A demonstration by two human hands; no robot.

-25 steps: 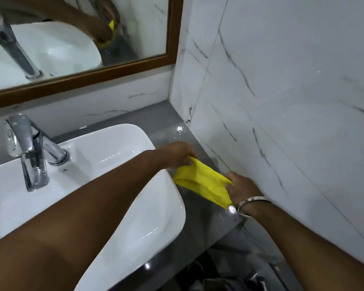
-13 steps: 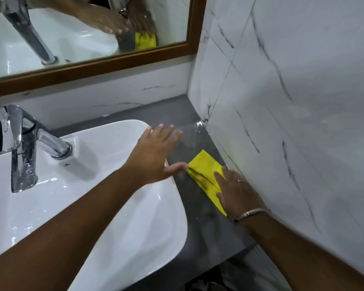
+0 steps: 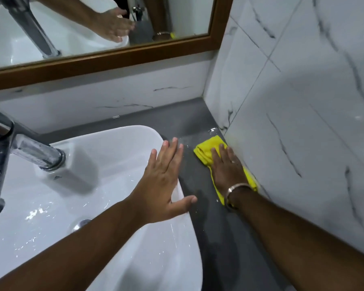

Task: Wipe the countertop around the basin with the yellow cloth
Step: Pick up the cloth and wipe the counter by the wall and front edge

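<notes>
Yellow cloth (image 3: 206, 151) flat under right hand (image 3: 227, 171) on countertop (image 3: 200, 181)

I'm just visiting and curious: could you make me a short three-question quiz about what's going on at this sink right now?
1. True or false: the yellow cloth lies inside the white basin.
2. Which hand presses the cloth flat on the grey countertop: A) left hand, B) right hand?
3. Fill in: the right wrist wears a silver ____.

Key
1. False; it lies on the countertop beside the marble wall.
2. B; the left hand is open over the basin's rim.
3. Bangle.
</notes>
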